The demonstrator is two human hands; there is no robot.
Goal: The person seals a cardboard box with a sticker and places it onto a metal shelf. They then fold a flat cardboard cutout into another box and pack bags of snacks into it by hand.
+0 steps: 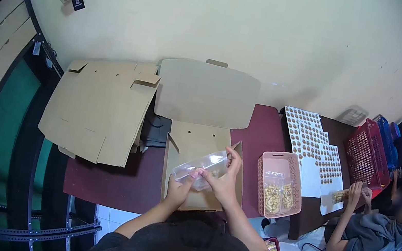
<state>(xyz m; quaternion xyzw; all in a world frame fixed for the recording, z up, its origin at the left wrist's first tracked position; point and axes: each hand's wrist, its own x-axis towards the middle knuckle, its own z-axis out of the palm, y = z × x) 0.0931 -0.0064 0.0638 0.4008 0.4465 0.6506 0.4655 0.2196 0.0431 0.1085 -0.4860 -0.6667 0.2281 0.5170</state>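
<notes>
Over an open cardboard box (194, 205), a clear plastic pouch (210, 164) is held between both hands. My left hand (179, 189) pinches its lower left part, thumb on top. My right hand (225, 180) grips the right end, with the thumb near the left thumb. Whatever is inside the pouch is too unclear to tell. The box lid (207, 94) stands raised against the wall. To the right of the box, a pink basket (280, 160) holds clear bags of pale, curved snack pieces (272, 198).
Flattened cardboard boxes (96, 110) are stacked at the left. Sheets of round stickers (307, 141) lie on the dark table at the right, near a red basket (369, 153). A seated co-worker (372, 234) handles a snack bag. Metal shelving stands far left.
</notes>
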